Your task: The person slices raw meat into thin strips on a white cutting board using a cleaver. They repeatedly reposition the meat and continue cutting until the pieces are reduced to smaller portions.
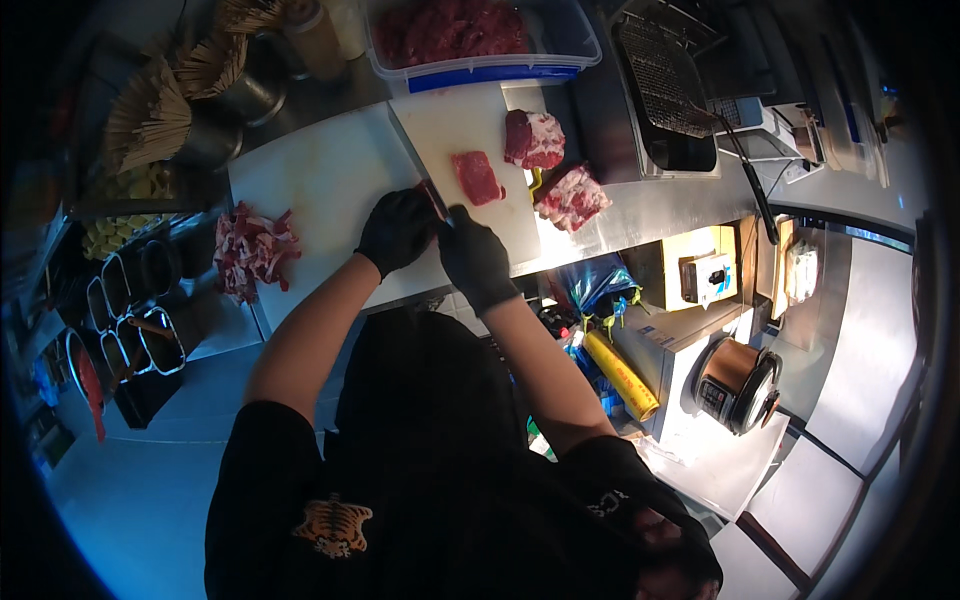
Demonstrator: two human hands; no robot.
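Both my hands wear black gloves and meet over two white cutting boards. My left hand [399,231] is on a small piece of red meat [429,196], mostly hidden by the fingers. Curled beside it, my right hand [472,255] grips a thin tool, probably a knife [448,220], whose blade is barely visible. A flat slab of red meat [478,178] lies on the right cutting board [431,120]. Two fatty chunks of raw meat [535,140] sit at that board's right edge. Meat trimmings [255,251] are heaped at the left edge of the left cutting board [322,180].
Behind the boards stands a clear plastic tub [487,71] of cut meat. Metal pots of wooden skewers [154,124] are at the back left, near cut yellow pieces [124,234]. A wire fryer basket [664,79] stands right; its handle [761,202] juts past the counter edge.
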